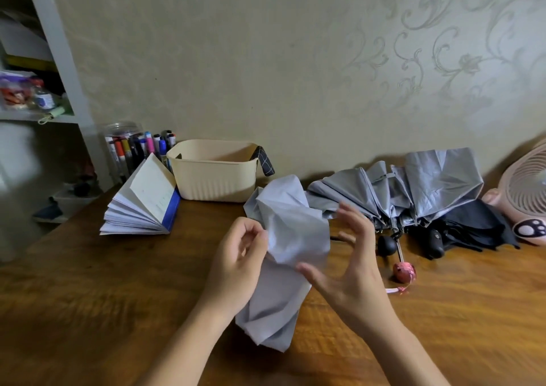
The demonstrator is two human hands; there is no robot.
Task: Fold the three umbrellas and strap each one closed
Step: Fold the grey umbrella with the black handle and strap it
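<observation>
Wooden tabletop (88, 297) pushed up against a wall with pale scroll-pattern wallpaper, and it's pretty crowded. Front and centre is the light grey umbrella (283, 270), lying as a loose, crumpled bundle of fabric that runs from near the front edge back toward the basket, nowhere near strapped. The left hand (236, 258) has its fingers curled in and is pinching the left edge of that fabric partway up the bundle. The right hand (351, 270) is on the other side with its fingers (354, 223) spread wide and gripping nothing. The thumb sits right at the cloth, though I can't tell if it's actually touching. Behind and to the right, the silver umbrella (413, 184) lies half collapsed with its ribs fanned out, and its pink handle (404, 271) points toward the camera. Tucked just beside it on the right is the black umbrella (475, 226), also a loose heap. A small black knob (387, 244) sits between the hands and the pink handle, and I can't tell which umbrella it belongs to. Further back there's a cream basket (215, 179), with an open book (144, 202) fanned out to its left and a jar of markers (130, 146) behind that. A pink fan (526, 190) pokes in at the far right edge, and a white shelf unit (59, 60) stands off to the left.
</observation>
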